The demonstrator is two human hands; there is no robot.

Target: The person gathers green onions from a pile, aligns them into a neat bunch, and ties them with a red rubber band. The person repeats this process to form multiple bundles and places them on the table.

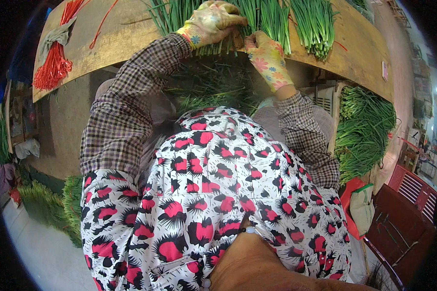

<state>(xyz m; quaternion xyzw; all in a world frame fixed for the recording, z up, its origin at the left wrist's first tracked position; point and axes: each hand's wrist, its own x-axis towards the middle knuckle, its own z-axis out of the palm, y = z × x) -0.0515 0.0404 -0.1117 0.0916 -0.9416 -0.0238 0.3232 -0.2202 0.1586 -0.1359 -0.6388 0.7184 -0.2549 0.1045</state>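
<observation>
Long green chives [167, 16] lie at the near edge of a worn wooden tabletop [131, 34]. My left hand [215, 23], in a yellow floral glove, is curled over them, with stem ends showing below it. Close on its right is my right hand [267, 60], gloved alike, its thumb and fingertips drawn together at the stems; whether they pinch anything is hidden. Beyond my right fingers lies a bunch of chives [275, 22]. Farther right, a thicker bunch [313, 27] has its pale stem ends pointing towards me.
Red plastic ties [54, 71] wrapped with grey cloth [56, 38] hang over the table's left end. A loose red strip [102, 25] lies nearby. Leaf scraps [215, 82] fill the space below the edge. Heaped greens [364, 131] stand at right, more greens [45, 205] at lower left.
</observation>
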